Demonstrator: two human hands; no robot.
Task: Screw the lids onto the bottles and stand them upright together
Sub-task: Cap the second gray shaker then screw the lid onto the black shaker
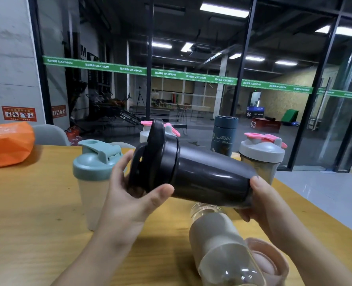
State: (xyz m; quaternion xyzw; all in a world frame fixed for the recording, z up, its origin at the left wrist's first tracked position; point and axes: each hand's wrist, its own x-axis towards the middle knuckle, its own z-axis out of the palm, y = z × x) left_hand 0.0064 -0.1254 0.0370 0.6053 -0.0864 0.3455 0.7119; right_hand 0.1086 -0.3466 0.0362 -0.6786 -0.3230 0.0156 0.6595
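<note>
I hold a black shaker bottle [208, 174] on its side above the table. My left hand [127, 195] grips its black lid [150, 157] at the left end. My right hand [261, 199] grips the bottle's base. A teal-lidded cream bottle [92, 172] stands upright to the left. A grey-lidded bottle with a pink flip cap [263, 153] stands at the right, and another pink-capped bottle [146, 131] shows behind the black one. A clear lidless bottle [220, 244] lies on its side near me, beside a pink lid [272, 263].
A dark blue-grey canister [223, 135] stands at the back of the wooden table [36, 213]. An orange bag [6, 145] lies at the far left beside a grey chair back [49, 135]. The table's right edge runs diagonally past my right forearm. Glass walls stand behind.
</note>
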